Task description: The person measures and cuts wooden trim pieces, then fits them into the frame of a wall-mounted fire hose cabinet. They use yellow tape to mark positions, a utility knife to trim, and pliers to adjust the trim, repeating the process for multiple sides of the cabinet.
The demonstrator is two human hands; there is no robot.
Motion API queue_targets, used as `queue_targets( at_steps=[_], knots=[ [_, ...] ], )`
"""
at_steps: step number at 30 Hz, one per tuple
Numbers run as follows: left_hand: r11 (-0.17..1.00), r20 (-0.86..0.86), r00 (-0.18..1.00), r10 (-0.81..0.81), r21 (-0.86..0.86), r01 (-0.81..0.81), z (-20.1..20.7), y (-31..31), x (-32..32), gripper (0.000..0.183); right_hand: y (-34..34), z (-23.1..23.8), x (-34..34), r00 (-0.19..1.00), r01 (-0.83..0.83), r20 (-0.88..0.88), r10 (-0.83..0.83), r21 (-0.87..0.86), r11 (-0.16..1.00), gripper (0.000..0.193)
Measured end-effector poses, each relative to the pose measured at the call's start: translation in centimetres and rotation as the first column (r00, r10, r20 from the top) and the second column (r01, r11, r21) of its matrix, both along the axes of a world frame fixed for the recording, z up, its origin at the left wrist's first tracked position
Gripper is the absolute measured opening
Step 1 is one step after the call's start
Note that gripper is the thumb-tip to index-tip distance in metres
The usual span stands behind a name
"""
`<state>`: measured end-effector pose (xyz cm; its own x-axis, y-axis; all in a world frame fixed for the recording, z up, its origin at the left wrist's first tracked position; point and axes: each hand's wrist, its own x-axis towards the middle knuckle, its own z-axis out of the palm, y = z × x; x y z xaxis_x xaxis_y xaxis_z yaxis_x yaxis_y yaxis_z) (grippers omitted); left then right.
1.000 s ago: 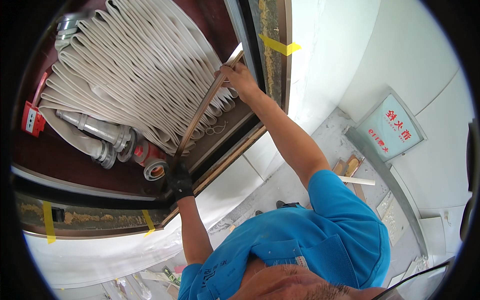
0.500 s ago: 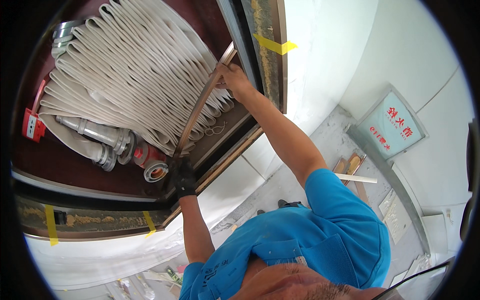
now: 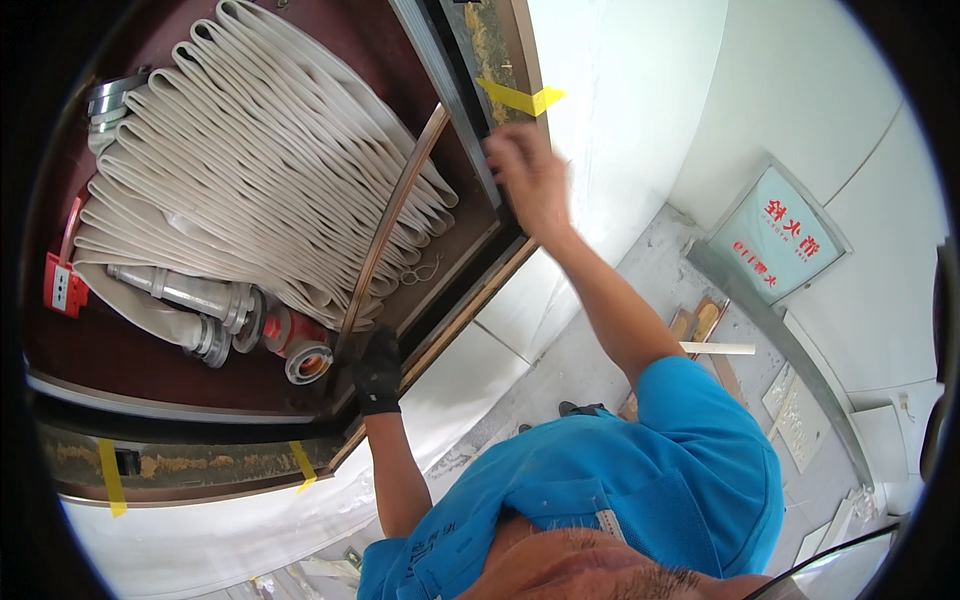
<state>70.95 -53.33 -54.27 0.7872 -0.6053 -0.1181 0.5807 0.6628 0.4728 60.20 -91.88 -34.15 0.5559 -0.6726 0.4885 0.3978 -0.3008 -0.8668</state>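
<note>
A long, narrow, bronze-coloured trim strip (image 3: 392, 215) slants across the front of a hose cabinet, its upper end free. My left hand (image 3: 377, 375), in a black glove, grips the strip's lower end at the cabinet's bottom corner; the glove hides part of that end. Bare and slightly blurred, my right hand (image 3: 530, 185) is off the strip with its fingers loosely apart. It is beside the cabinet's right frame, just below a piece of yellow tape (image 3: 522, 97). Behind the strip, a folded white fire hose (image 3: 260, 165) fills much of the cabinet.
Inside the cabinet are a metal nozzle (image 3: 180, 285), a red valve (image 3: 290, 330) and a red call box (image 3: 65, 287). More yellow tape (image 3: 112, 478) crosses the lower frame. A framed glass panel (image 3: 780, 230) stands at right, with boards and scraps (image 3: 705, 322) on the floor.
My right hand has let go of the strip's upper part and moved right to the cabinet frame. My left hand stays on the lower end. The view has shifted slightly.
</note>
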Motion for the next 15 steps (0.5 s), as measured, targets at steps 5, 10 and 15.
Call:
queue_targets(
  at_steps=[5, 10, 15],
  knots=[
    [0.879, 0.355, 0.934, -0.022, 0.452, -0.151, 11.7, -10.9, -5.0, 0.029, -7.5, 1.4, -1.7, 0.873, 0.488, 0.127, -0.472, -0.255, 0.835, 0.022],
    [0.864, 0.552, 0.812, -0.19, 0.487, -0.128, 16.4, -20.5, -2.3, 0.021, -8.8, -0.7, -0.3, 0.801, 0.571, 0.266, -0.537, -0.609, 0.55, 0.02],
    [0.865, 0.717, 0.631, -0.295, 0.482, -0.143, 19.2, -27.8, -3.6, 0.022, -11.4, 4.6, -1.0, 0.866, 0.446, 0.146, -0.479, -0.66, 0.604, 0.015]
  ],
)
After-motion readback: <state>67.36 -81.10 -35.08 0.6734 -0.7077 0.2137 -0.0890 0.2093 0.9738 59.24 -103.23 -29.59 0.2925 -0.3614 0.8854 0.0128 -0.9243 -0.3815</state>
